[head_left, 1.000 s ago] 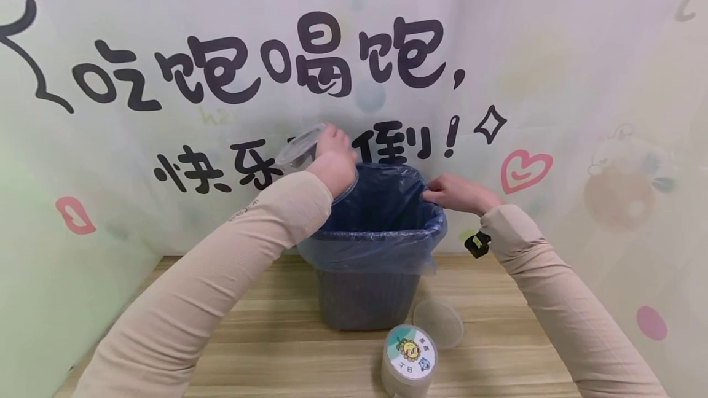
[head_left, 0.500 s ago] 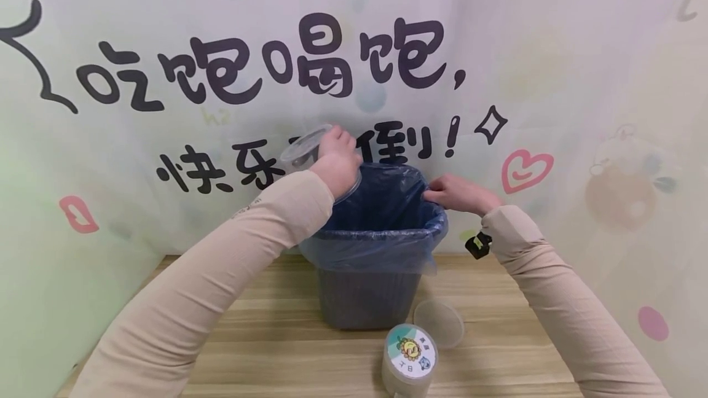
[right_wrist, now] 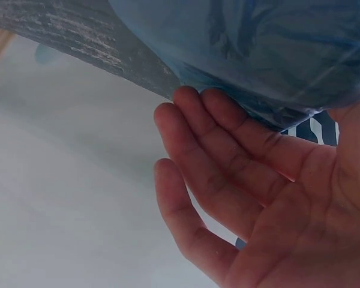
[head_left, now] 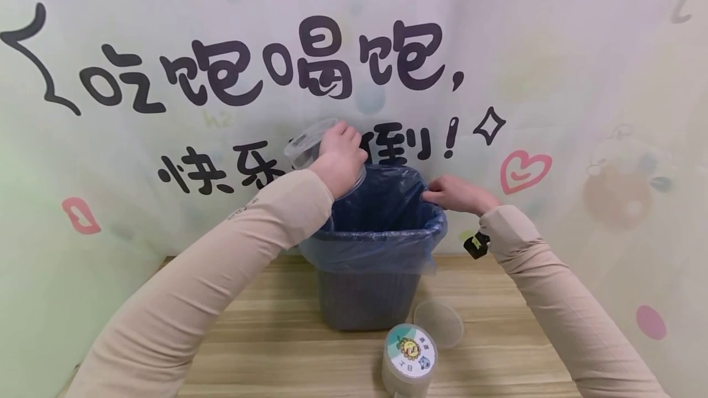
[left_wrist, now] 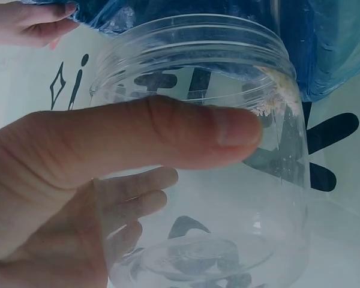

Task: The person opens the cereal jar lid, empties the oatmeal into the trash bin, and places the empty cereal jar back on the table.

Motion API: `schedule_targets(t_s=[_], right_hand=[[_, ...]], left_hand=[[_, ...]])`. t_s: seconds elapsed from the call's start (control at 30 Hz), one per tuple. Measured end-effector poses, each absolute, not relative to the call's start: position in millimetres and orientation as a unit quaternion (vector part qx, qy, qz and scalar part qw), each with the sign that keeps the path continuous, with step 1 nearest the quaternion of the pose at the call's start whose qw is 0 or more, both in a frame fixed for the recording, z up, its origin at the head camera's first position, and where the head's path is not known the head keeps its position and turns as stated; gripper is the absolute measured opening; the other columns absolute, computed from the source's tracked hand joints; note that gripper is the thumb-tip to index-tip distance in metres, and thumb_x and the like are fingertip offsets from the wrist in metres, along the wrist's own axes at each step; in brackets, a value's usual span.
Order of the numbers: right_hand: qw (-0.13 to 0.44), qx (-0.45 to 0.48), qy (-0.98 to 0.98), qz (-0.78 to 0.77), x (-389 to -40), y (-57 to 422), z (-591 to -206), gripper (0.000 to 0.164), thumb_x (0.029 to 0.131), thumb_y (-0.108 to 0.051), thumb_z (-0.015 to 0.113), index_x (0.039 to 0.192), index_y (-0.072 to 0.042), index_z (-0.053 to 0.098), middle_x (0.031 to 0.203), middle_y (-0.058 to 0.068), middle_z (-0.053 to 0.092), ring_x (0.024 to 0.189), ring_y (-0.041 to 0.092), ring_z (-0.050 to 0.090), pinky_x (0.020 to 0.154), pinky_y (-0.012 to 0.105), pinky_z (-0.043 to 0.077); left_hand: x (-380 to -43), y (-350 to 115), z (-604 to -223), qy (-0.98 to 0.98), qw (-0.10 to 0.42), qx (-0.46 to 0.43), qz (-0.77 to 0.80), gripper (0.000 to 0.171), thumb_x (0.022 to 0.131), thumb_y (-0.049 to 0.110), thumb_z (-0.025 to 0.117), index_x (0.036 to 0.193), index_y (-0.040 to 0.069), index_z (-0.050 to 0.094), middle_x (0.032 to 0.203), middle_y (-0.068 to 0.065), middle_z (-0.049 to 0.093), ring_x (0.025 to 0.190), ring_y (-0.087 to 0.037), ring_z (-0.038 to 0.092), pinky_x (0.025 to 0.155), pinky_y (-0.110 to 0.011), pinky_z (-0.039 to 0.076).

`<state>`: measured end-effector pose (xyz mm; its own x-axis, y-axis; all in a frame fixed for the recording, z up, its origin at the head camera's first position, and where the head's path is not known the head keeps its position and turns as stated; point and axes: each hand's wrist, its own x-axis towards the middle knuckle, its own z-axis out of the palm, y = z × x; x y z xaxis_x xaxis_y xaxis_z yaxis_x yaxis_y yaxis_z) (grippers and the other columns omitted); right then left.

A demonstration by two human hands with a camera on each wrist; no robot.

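Observation:
My left hand (head_left: pixel 340 158) grips a clear plastic jar (left_wrist: pixel 276 198), fingers and thumb round its sides. The jar tilts with its threaded mouth down over the left side of a dark trash bin (head_left: pixel 367 300) lined with a blue plastic bag (head_left: pixel 381 201). Pale crumbs (left_wrist: pixel 282 93) cling inside near the jar's mouth. At the bin's right rim, my right hand (head_left: pixel 456 193) holds the bag-covered edge. Its fingers (right_wrist: pixel 216 162) lie against the outside of the bag in the right wrist view, and the thumb is mostly hidden at the rim.
A lidded jar (head_left: pixel 408 361) with a sunflower label stands in front of the bin. Behind it a translucent round lid (head_left: pixel 439 323) lies on the wooden table (head_left: pixel 265 349). A printed cloth backdrop (head_left: pixel 498 48) hangs close behind the bin.
The jar in my left hand has shifted slightly right and tipped a little further over the bin. My right hand stays at the rim.

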<state>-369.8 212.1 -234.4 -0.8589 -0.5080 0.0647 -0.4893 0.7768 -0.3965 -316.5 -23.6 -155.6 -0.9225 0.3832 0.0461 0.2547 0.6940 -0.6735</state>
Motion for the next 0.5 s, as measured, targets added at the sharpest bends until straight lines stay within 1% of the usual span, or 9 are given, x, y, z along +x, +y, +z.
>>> schedule_targets(t_s=[0.2, 0.33, 0.43, 0.5], right_hand=[[0.029, -0.256, 0.944, -0.204, -368, 213, -235, 0.025, 0.097, -0.017, 0.048, 0.086, 0.000, 0.064, 0.074, 0.003, 0.057, 0.068, 0.018, 0.052, 0.062, 0.030, 0.042], [0.025, -0.259, 0.943, -0.206, -368, 212, -236, 0.025, 0.097, -0.017, 0.049, 0.084, -0.001, 0.063, 0.072, 0.003, 0.056, 0.067, 0.017, 0.051, 0.061, 0.030, 0.042], [0.022, -0.262, 0.942, -0.209, -368, 212, -237, 0.025, 0.096, -0.016, 0.049, 0.081, -0.002, 0.063, 0.070, 0.002, 0.055, 0.065, 0.016, 0.050, 0.060, 0.029, 0.041], [0.022, -0.262, 0.941, -0.212, -368, 212, -238, 0.025, 0.096, -0.016, 0.049, 0.081, -0.002, 0.063, 0.069, 0.001, 0.054, 0.064, 0.016, 0.050, 0.059, 0.029, 0.040]], left_hand=[[-317, -31, -156, -0.911, 0.102, -0.205, 0.343, 0.037, 0.104, 0.011, 0.034, 0.132, 0.023, 0.055, 0.136, -0.007, 0.045, 0.120, -0.024, 0.038, 0.103, -0.038, 0.021], [-314, -42, -156, -0.912, 0.116, -0.235, 0.316, 0.039, 0.102, 0.004, 0.036, 0.133, 0.021, 0.053, 0.135, -0.009, 0.046, 0.121, -0.027, 0.039, 0.104, -0.039, 0.022], [-309, -51, -154, -0.909, 0.140, -0.253, 0.300, 0.039, 0.098, 0.001, 0.044, 0.132, 0.019, 0.052, 0.133, -0.011, 0.047, 0.121, -0.029, 0.040, 0.105, -0.040, 0.023], [-303, -56, -150, -0.904, 0.158, -0.265, 0.295, 0.040, 0.092, 0.001, 0.055, 0.130, 0.016, 0.051, 0.130, -0.013, 0.048, 0.120, -0.030, 0.041, 0.104, -0.041, 0.024]])
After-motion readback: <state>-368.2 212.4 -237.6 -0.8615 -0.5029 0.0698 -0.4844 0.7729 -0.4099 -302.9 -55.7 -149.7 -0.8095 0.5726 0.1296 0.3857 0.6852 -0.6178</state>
